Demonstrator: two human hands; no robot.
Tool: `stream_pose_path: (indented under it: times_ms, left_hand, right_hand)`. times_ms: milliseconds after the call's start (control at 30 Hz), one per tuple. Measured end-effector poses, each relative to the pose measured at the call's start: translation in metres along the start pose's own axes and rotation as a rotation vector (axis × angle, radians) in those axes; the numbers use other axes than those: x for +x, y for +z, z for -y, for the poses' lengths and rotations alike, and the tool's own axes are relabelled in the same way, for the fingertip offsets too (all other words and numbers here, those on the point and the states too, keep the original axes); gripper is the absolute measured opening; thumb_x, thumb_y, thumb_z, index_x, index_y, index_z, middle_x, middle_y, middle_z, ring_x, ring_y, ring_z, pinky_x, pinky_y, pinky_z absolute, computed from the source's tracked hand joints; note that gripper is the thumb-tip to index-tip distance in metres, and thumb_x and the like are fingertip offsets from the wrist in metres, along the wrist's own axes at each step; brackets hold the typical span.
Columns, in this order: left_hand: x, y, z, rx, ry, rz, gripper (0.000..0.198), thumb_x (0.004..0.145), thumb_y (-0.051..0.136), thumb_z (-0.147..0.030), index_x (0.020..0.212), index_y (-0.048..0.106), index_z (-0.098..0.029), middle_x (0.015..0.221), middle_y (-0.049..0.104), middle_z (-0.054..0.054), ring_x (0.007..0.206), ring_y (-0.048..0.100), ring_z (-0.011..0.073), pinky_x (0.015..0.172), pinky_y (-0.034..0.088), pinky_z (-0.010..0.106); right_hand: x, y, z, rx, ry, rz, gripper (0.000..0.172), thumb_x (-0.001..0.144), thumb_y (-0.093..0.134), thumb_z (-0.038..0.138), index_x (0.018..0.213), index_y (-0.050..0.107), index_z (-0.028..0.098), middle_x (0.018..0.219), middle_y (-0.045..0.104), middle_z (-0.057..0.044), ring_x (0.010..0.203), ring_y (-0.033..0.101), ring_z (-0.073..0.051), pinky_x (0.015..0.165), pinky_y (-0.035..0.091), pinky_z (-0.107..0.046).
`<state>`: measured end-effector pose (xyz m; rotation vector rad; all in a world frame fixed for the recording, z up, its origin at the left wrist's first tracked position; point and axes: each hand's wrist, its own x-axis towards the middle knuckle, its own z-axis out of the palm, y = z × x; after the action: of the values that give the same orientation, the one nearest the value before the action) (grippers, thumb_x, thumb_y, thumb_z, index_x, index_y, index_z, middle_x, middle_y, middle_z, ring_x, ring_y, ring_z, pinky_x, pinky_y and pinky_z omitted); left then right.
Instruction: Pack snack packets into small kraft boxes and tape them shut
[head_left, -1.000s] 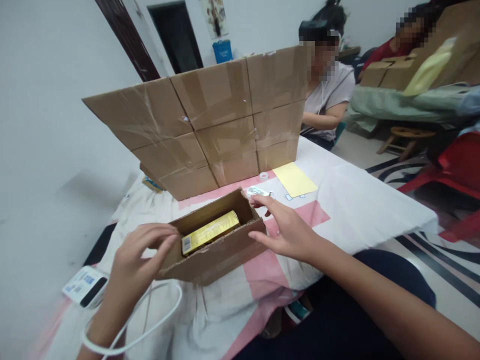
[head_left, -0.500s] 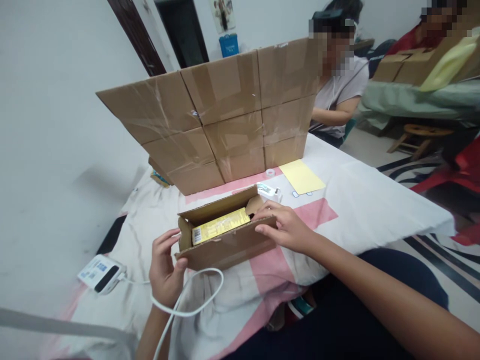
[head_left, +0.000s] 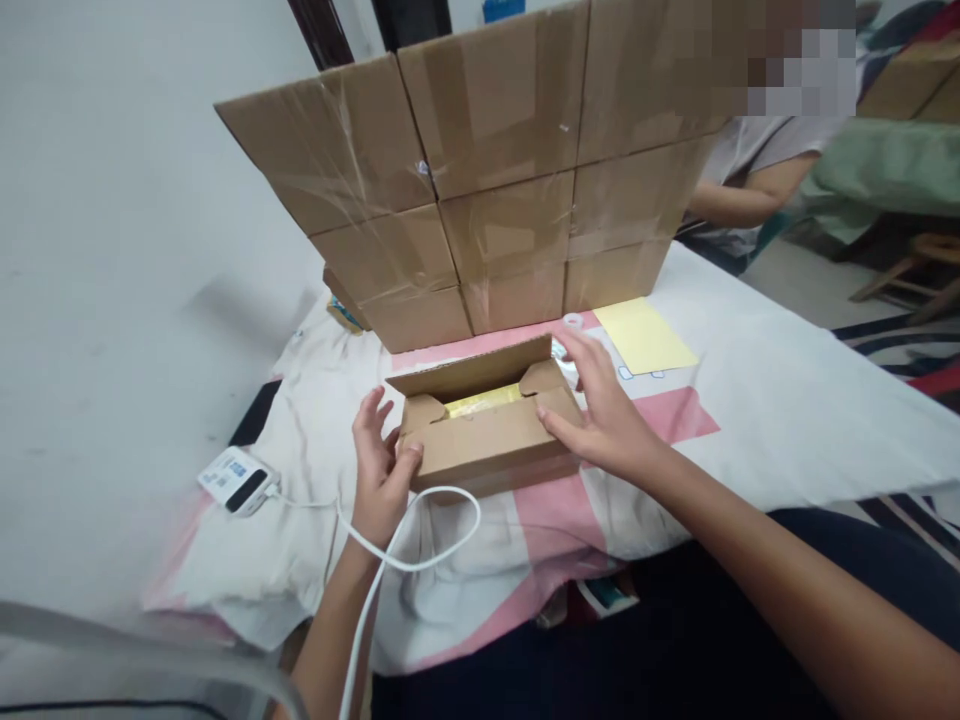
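Note:
A small open cardboard box stands on the cloth-covered table, a yellow box lying inside it. The end flaps are bent inward over the yellow box, and the front flap leans over, hiding part of it. The back flap stands up. My left hand is at the box's left end, thumb on the front flap's corner and fingers curved behind. At the right end, my right hand has its thumb on the front flap and its fingers by the back corner. Over my left wrist runs a white cable.
A wall of taped cardboard boxes rises behind. A white power bank lies left, joined to the cable. Yellow paper and a tape roll lie beyond my right hand. Behind the wall, another person's arm shows.
The end flaps are now folded in and the front flap tips inward, covering more of the yellow box. My right hand has come out of the box to its corner. The view has tilted down.

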<state>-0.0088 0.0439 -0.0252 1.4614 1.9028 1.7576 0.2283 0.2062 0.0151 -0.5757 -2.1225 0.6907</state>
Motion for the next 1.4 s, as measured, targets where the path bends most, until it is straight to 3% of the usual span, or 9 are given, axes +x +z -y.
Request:
stream_pose_path:
  times_ms: [67,200,300,433,633,767,1000,1200,1400]
  left_hand:
    - [0.006,0.001,-0.001,0.009,0.025,0.061,0.076,0.088,0.058,-0.029,0.151,0.016,-0.04,0.164,0.015,0.005,0.149,0.022,0.0279,0.118,0.034,0.052]
    - [0.01,-0.004,-0.01,0.183,0.18,0.169,0.046,0.093,0.046,-0.023,0.138,0.048,-0.032,0.141,0.053,0.005,0.138,0.043,0.0243,0.115,0.036,0.048]
    - [0.009,-0.007,-0.025,0.492,0.333,0.308,0.037,0.096,0.037,-0.019,0.12,0.063,-0.032,0.123,0.065,0.0,0.126,0.053,0.0223,0.115,0.028,0.049]
    - [0.009,0.0,-0.046,0.787,0.426,0.383,0.045,0.094,0.054,-0.048,0.135,0.055,-0.03,0.117,0.063,0.006,0.115,0.055,0.029,0.108,0.031,0.053]
    - [0.014,0.008,-0.047,0.931,0.452,0.363,0.064,0.082,0.065,-0.061,0.135,0.055,-0.028,0.113,0.057,0.009,0.099,0.05,0.0312,0.087,0.044,0.048]
    - [0.021,-0.001,-0.037,0.901,0.447,0.378,0.063,0.082,0.067,-0.061,0.136,0.053,-0.032,0.116,0.055,0.008,0.102,0.051,0.0304,0.089,0.044,0.048]
    - [0.017,-0.003,-0.033,0.897,0.482,0.367,0.063,0.085,0.067,-0.056,0.139,0.05,-0.029,0.115,0.053,0.009,0.105,0.051,0.0306,0.093,0.044,0.048]
    - [0.017,0.001,-0.033,0.924,0.508,0.337,0.064,0.084,0.066,-0.06,0.138,0.053,-0.027,0.112,0.054,0.01,0.102,0.052,0.0313,0.09,0.044,0.048]
    - [0.014,0.0,-0.033,0.935,0.519,0.321,0.064,0.084,0.064,-0.061,0.138,0.052,-0.028,0.113,0.054,0.009,0.102,0.052,0.0306,0.087,0.044,0.046]
  right_hand:
    - [0.002,0.002,-0.007,-0.039,-0.065,-0.012,0.077,0.085,0.065,0.035,0.153,0.031,0.025,0.154,0.04,-0.014,0.135,0.044,-0.033,0.103,0.044,-0.053]
    - [0.004,-0.001,-0.015,-0.114,-0.199,0.078,0.03,0.088,0.061,0.028,0.118,0.066,0.025,0.115,0.068,-0.008,0.12,0.057,-0.03,0.104,0.04,-0.051]
    - [0.001,-0.004,-0.012,-0.179,-0.249,0.103,0.015,0.088,0.061,0.03,0.097,0.071,0.021,0.1,0.07,-0.007,0.11,0.063,-0.029,0.099,0.042,-0.048]
    - [0.002,-0.007,-0.008,-0.082,-0.238,0.091,0.017,0.091,0.058,0.029,0.094,0.072,0.02,0.099,0.072,-0.008,0.108,0.065,-0.027,0.094,0.048,-0.044]
    - [0.03,-0.027,-0.051,-0.025,0.293,-0.115,0.021,0.09,0.053,0.028,0.085,0.07,0.017,0.093,0.074,-0.007,0.084,0.067,-0.02,0.077,0.05,-0.032]
    - [0.052,-0.029,-0.095,-0.026,0.631,0.13,0.02,0.085,0.055,0.024,0.083,0.071,0.013,0.084,0.072,-0.008,0.069,0.064,-0.016,0.067,0.046,-0.027]
    - [0.068,-0.017,-0.115,-0.277,0.725,0.311,0.016,0.08,0.057,0.022,0.073,0.067,0.013,0.079,0.069,-0.008,0.075,0.06,-0.017,0.064,0.04,-0.024]
    - [0.073,-0.024,-0.116,-0.222,0.985,0.469,0.026,0.083,0.056,0.03,0.097,0.064,0.009,0.059,0.054,-0.004,0.045,0.044,-0.014,0.047,0.033,-0.027]
    - [0.067,-0.018,-0.119,-0.104,0.968,0.486,0.017,0.088,0.059,0.026,0.093,0.058,0.01,0.061,0.056,-0.004,0.046,0.048,-0.012,0.045,0.035,-0.024]
